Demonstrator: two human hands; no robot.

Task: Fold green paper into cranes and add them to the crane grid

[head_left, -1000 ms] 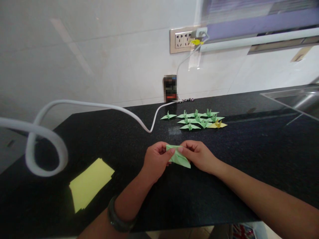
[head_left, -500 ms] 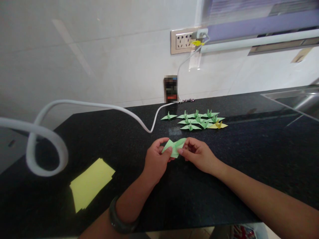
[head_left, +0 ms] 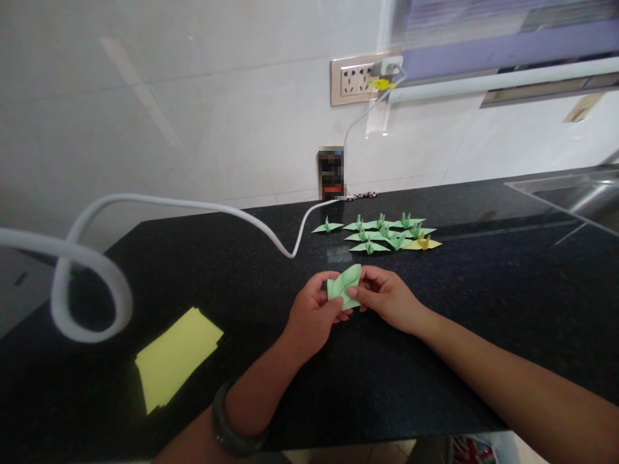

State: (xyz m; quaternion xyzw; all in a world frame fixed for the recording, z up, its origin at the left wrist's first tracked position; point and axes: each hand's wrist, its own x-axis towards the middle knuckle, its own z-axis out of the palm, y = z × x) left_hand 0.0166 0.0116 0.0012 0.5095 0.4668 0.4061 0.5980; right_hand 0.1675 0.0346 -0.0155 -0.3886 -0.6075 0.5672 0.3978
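A partly folded piece of green origami paper (head_left: 344, 287) is held above the dark counter, between both hands. My left hand (head_left: 316, 310) grips its left and lower edge, thumb on the front and fingers behind. On the right side, my right hand (head_left: 389, 298) pinches the sheet with the thumb pressed on its face. Just beyond the hands stand several green paper cranes (head_left: 370, 247) in loose rows, with one yellow paper crane (head_left: 423, 243) at the right end. To the left lies a stack of yellow paper (head_left: 178, 361).
A thick white cable (head_left: 217, 207) loops over the left of the black counter (head_left: 459, 361). A phone-like dark object (head_left: 331, 173), blurred out, leans against the tiled wall below a socket panel (head_left: 355, 81). A sink edge (head_left: 561, 203) shows at far right.
The green paper has turned and shifted slightly right in my hands, its upper right corner now standing higher. My left hand has moved a little right; the cranes and yellow stack stay put.
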